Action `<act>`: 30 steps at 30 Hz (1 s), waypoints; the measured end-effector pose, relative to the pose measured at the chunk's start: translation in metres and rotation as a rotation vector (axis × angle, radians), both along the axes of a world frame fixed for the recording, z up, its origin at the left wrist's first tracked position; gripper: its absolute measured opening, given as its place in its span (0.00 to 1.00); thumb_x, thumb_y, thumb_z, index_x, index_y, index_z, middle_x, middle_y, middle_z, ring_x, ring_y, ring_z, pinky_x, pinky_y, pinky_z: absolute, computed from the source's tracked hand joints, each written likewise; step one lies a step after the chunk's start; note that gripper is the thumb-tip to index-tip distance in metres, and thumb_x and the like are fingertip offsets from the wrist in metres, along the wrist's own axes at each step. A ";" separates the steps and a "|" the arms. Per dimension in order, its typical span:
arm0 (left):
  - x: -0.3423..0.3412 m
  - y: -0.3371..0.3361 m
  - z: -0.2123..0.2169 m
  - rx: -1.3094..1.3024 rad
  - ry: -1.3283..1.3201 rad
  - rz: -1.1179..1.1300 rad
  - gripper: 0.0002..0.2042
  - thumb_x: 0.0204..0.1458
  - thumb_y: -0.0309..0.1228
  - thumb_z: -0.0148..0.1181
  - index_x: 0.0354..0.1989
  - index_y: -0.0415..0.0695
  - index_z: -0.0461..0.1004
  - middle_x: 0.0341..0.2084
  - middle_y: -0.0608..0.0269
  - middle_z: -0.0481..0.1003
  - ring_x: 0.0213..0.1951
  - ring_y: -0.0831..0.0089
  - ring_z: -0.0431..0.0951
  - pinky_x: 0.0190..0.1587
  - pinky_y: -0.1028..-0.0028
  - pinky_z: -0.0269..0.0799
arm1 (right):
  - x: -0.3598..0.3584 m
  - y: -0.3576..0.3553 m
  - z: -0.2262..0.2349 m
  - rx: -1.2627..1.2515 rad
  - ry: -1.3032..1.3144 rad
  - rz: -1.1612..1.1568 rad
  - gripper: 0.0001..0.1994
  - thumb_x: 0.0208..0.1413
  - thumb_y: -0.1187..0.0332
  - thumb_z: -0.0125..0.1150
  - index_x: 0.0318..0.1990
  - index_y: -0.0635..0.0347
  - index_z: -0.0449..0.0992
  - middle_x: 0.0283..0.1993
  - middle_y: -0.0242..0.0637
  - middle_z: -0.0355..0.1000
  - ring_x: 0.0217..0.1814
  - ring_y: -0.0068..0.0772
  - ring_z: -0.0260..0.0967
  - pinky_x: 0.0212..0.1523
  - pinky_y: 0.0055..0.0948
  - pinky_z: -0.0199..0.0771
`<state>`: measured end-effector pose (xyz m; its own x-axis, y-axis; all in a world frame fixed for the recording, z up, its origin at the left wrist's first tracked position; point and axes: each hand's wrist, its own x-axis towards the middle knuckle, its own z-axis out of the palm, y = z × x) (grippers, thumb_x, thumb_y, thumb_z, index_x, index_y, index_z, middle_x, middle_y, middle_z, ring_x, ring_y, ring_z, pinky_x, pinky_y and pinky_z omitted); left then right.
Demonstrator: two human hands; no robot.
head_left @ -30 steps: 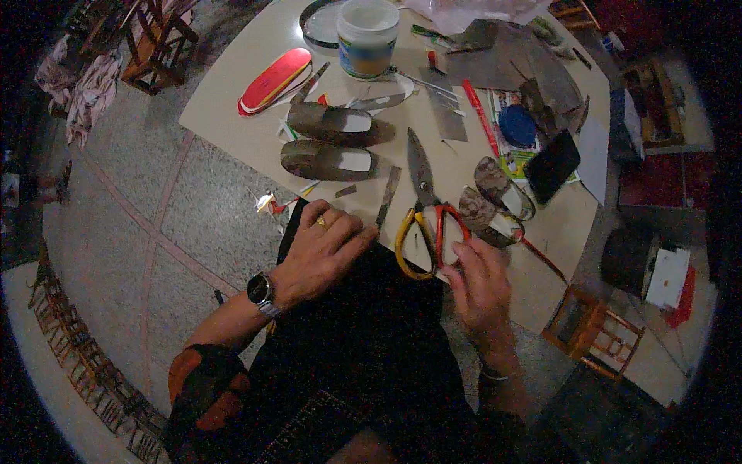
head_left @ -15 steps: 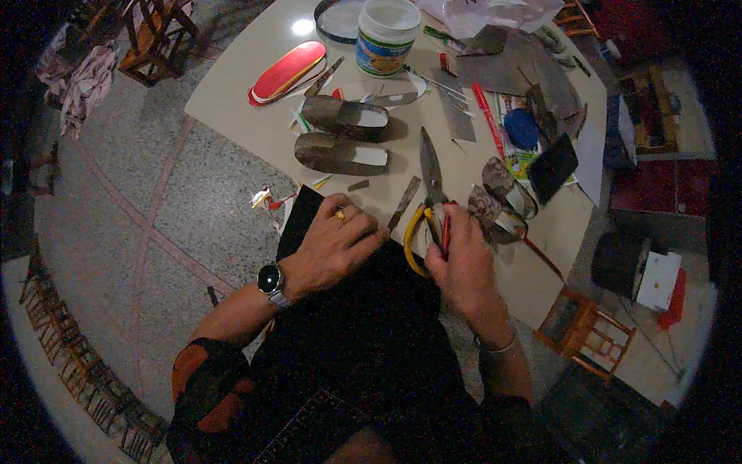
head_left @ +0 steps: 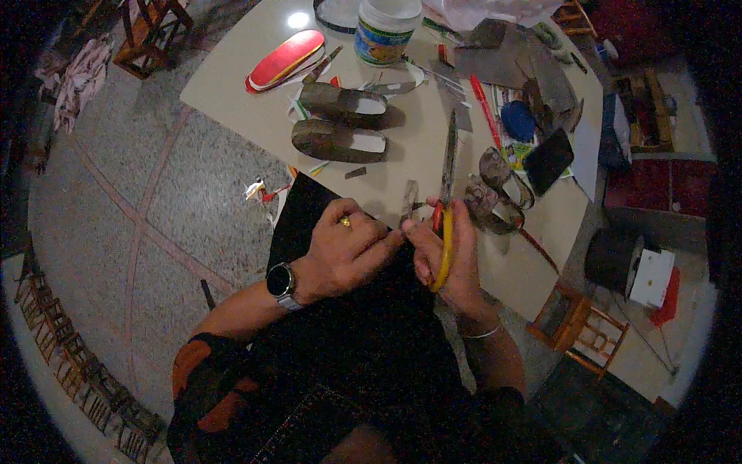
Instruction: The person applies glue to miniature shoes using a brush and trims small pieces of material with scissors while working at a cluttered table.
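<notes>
The right grip (head_left: 461,267) is closed around the handles of a pair of scissors (head_left: 449,158), one loop yellow and the other red, with the blades pointing up and away from the wearer's body. The left grip (head_left: 348,251), wearing a gold ring, is curled just to the left of it, index fingertip at the near end of a narrow dark strip (head_left: 410,196); whether its fingers are pinched on that strip or only touch it, I cannot tell. The strip reaches away from both grips, just left of the blades, and the right thumb is close to its near end. Under the left grip, black cloth (head_left: 297,213) covers the lap at the edge of the cream bench (head_left: 247,116). A small dark scrap (head_left: 355,172) lies beyond the left grip, and farther out sit two dark shoes (head_left: 315,139) with white insoles, side by side. Past them are a red sole-shaped piece (head_left: 287,60) and a white tub (head_left: 386,32). To the right of the right grip, near it, lie two patterned shoe pieces (head_left: 483,199); farther out that way are a black phone (head_left: 549,161), a blue round object (head_left: 517,121) and a red pen (head_left: 484,107).
</notes>
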<state>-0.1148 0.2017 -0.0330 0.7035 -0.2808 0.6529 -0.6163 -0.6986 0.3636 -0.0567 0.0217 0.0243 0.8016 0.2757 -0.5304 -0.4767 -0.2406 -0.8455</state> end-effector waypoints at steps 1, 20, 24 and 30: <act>-0.001 -0.001 0.001 0.008 0.007 -0.011 0.16 0.41 0.26 0.62 0.42 0.42 0.77 0.31 0.64 0.73 0.30 0.72 0.73 0.43 0.62 0.68 | -0.001 0.003 0.001 0.007 -0.021 -0.003 0.26 0.56 0.72 0.65 0.58 0.60 0.56 0.30 0.34 0.69 0.15 0.19 0.62 0.10 0.19 0.59; -0.013 0.011 0.018 -1.365 1.041 -0.048 0.08 0.58 0.31 0.60 0.39 0.38 0.76 0.34 0.68 0.77 0.36 0.82 0.74 0.43 0.78 0.71 | -0.010 0.020 0.002 0.026 -0.341 0.399 0.33 0.49 0.77 0.69 0.61 0.60 0.56 0.31 0.31 0.70 0.35 0.20 0.69 0.38 0.22 0.71; -0.014 0.019 0.023 -1.531 1.122 0.013 0.07 0.58 0.30 0.60 0.37 0.38 0.76 0.32 0.68 0.76 0.35 0.83 0.73 0.42 0.79 0.70 | -0.004 0.029 0.006 -0.009 -0.276 0.440 0.35 0.49 0.73 0.71 0.60 0.60 0.56 0.42 0.36 0.70 0.44 0.27 0.70 0.46 0.28 0.72; -0.020 0.031 0.019 -1.614 1.007 0.041 0.07 0.58 0.30 0.59 0.35 0.38 0.75 0.33 0.64 0.77 0.37 0.80 0.75 0.43 0.77 0.72 | 0.001 0.044 0.013 -0.108 -0.232 0.491 0.35 0.49 0.69 0.72 0.61 0.58 0.56 0.43 0.37 0.72 0.44 0.27 0.72 0.46 0.30 0.75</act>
